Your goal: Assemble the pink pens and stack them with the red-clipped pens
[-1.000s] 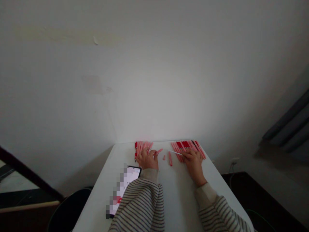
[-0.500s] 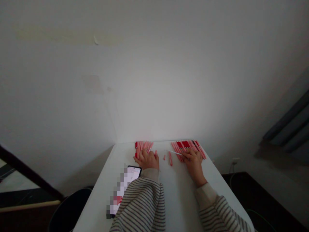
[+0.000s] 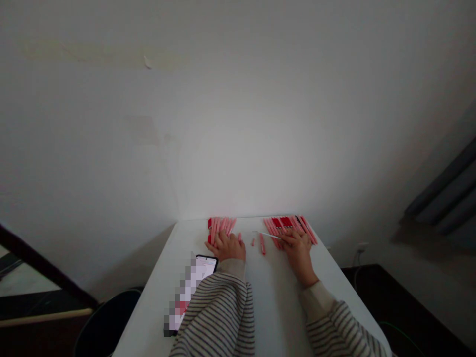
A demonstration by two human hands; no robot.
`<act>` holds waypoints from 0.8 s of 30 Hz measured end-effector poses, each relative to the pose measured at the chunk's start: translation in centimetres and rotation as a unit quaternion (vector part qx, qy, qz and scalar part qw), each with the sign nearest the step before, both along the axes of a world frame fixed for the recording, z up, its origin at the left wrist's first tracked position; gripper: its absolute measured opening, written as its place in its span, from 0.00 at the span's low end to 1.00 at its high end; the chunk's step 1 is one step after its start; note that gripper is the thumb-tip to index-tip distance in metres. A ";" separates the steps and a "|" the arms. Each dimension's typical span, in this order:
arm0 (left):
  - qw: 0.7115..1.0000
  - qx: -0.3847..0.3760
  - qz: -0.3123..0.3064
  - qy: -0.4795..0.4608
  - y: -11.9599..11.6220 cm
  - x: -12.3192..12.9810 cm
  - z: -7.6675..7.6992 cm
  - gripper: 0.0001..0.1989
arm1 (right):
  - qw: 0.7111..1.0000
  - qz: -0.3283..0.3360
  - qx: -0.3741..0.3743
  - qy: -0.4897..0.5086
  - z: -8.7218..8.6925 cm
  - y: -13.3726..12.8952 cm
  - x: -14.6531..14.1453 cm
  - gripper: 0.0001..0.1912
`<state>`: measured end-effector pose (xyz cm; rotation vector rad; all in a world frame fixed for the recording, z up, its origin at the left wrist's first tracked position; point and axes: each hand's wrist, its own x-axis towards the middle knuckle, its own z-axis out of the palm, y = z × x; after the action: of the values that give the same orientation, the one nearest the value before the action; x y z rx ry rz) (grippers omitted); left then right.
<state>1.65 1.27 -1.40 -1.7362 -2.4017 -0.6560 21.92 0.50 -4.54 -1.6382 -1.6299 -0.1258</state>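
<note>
White surface, far edge by a scuffed wall; my right fingers pinch a rod, left fingers I can't tell.

Faces a pale wall, brightest in the middle and dim toward the edges. Bears a yellowish strip with a peeling flake high on the left. Has a white desk set against it, a dark slanting bar at left, a grey curtain at right and, lower down, a socket above dark floor.

Left hand spread palm down; right hand pinching
</note>
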 end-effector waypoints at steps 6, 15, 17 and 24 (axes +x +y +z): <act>1.000 -0.008 -0.003 -0.010 0.0 -0.1 0.1 0.15 | 1.000 0.000 0.001 0.001 -0.1 0.1 0.0 0.10; 0.985 0.086 -0.137 -0.061 0.2 -0.3 -0.1 0.13 | 1.000 0.006 -0.002 0.000 -0.2 0.2 0.1 0.11; 0.978 0.109 -0.160 -0.079 0.3 -0.3 -0.4 0.12 | 1.000 0.011 -0.002 -0.002 -0.2 0.2 0.1 0.11; 0.972 0.142 -0.158 -0.102 0.5 0.1 -0.7 0.08 | 1.000 0.019 -0.017 -0.014 0.0 0.1 -0.1 0.10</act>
<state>1.78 1.72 -2.15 -2.0184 -2.0259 -1.2067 21.86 0.59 -4.59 -1.6375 -1.6921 -0.1027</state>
